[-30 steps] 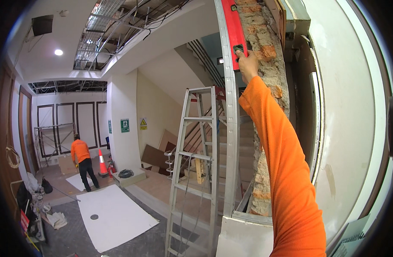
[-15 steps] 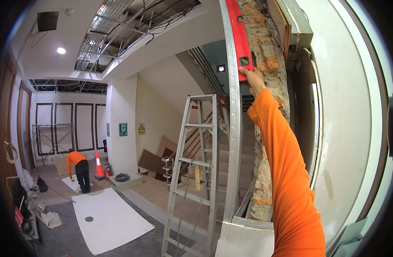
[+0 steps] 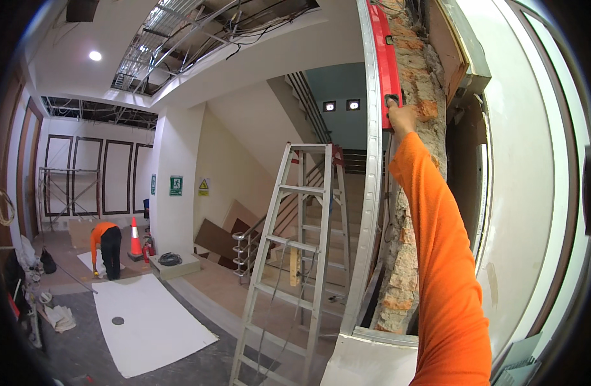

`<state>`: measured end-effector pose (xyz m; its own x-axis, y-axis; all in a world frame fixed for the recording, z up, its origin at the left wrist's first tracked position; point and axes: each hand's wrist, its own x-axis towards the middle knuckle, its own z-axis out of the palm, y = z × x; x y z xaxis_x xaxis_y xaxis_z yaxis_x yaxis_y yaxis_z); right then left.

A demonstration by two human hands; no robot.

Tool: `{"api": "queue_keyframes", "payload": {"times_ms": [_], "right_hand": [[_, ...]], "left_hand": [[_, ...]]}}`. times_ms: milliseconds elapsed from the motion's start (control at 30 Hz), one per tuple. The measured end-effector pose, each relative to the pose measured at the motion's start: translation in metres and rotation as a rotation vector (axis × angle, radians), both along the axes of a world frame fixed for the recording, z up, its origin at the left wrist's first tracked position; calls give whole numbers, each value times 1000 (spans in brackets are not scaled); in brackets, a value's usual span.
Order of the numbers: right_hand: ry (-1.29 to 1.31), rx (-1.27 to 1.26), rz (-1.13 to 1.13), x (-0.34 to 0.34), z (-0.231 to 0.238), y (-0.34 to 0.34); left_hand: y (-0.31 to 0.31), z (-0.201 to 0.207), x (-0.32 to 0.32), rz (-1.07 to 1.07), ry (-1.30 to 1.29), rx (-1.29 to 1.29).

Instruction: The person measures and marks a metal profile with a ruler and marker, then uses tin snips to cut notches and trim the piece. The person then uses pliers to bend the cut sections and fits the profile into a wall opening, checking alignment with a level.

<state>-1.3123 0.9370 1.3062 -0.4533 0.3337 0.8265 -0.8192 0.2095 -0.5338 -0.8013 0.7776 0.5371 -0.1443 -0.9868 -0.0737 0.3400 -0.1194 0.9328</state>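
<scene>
An orange-sleeved right arm reaches up from the lower edge, and the right hand [image 3: 402, 118] is closed around the lower end of a long red spirit level [image 3: 385, 58], pressing it upright against the raw brick edge of the wall [image 3: 411, 257], just beside the vertical metal stud [image 3: 371, 193] that runs up the wall's left edge. The left hand is not in view. With only one hand gripping, and at the bottom end, I'd judge the level could tip away from the rough, crumbly brick or slip off and drop. Beyond the stud stands an open aluminium stepladder [image 3: 295, 270], near enough to be knocked. Farther off, a person in orange [image 3: 105, 248] bends over a white sheet [image 3: 147, 321] on the floor, beside a traffic cone [image 3: 135, 238].
</scene>
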Motion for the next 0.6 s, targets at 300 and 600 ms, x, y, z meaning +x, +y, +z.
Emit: {"api": "queue_keyframes", "payload": {"times_ms": [300,600], "right_hand": [[43,9,103,-37,15,15],[268,-36,-261,14,-46,25]], "left_hand": [[-31,-28,7,-6,-123,-43],[-67,-63,23,-10,-234,-95]]}}
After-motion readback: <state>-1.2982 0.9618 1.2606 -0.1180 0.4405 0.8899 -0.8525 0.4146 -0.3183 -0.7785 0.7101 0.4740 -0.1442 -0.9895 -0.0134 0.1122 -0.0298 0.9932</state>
